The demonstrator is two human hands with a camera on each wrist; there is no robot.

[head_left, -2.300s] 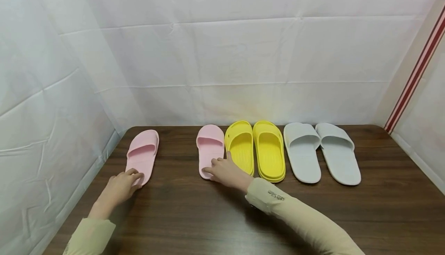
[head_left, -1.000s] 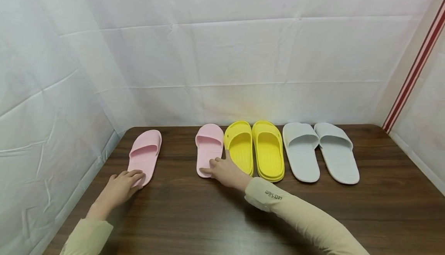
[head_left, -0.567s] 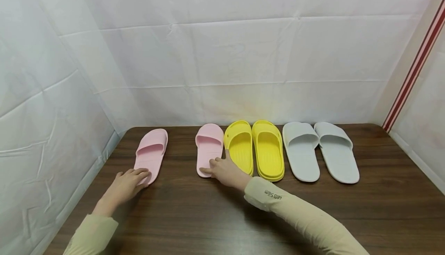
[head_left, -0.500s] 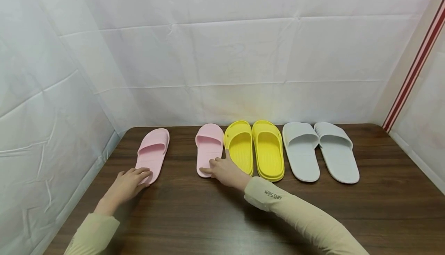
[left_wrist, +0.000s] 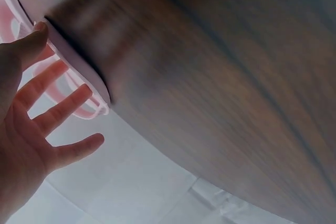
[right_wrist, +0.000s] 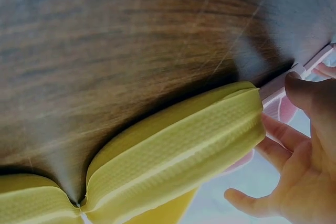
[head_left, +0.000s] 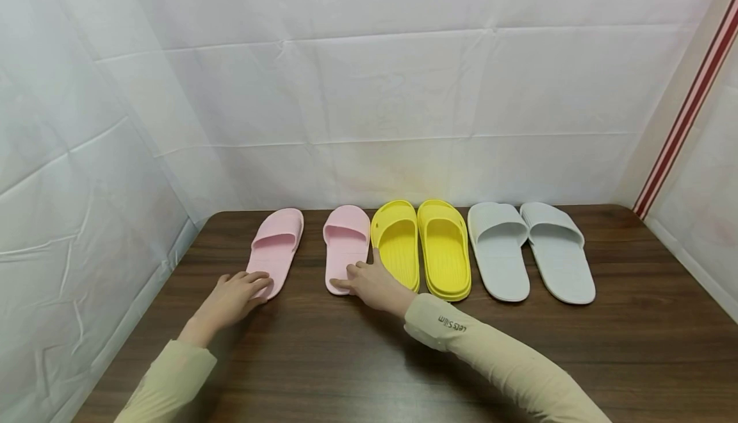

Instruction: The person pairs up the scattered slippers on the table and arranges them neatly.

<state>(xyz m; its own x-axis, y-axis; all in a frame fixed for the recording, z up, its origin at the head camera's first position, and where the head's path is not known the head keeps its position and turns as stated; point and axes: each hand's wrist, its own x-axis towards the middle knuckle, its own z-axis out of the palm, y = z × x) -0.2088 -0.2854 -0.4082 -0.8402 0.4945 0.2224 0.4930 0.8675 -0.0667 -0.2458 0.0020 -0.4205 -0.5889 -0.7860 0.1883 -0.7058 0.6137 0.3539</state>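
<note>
In the head view two pink slippers lie toes to the back wall, with a strip of table between them. My left hand (head_left: pixel 233 298) holds the heel end of the left pink slipper (head_left: pixel 279 225). In the left wrist view its thumb (left_wrist: pixel 39 32) is at the heel edge, fingers spread over the sole. At the heel of the right pink slipper (head_left: pixel 348 219) is my right hand (head_left: pixel 371 282), thumb on the heel edge and fingers over the insole. Its outer fingers overlap the left yellow slipper (head_left: pixel 396 243). Both heels are partly hidden by my fingers.
A second yellow slipper (head_left: pixel 445 250) stands beside the first, and two light grey slippers, one nearer (head_left: pixel 501 250) and one farther right (head_left: pixel 559 253), complete the row. All lie on a dark wood table (head_left: pixel 323 359) against white cloth walls (head_left: pixel 392 90).
The left pink slipper has slid right with my left hand, narrowing the gap to the other pink one, and tilts more. My right hand and the remaining slippers have stayed put.
</note>
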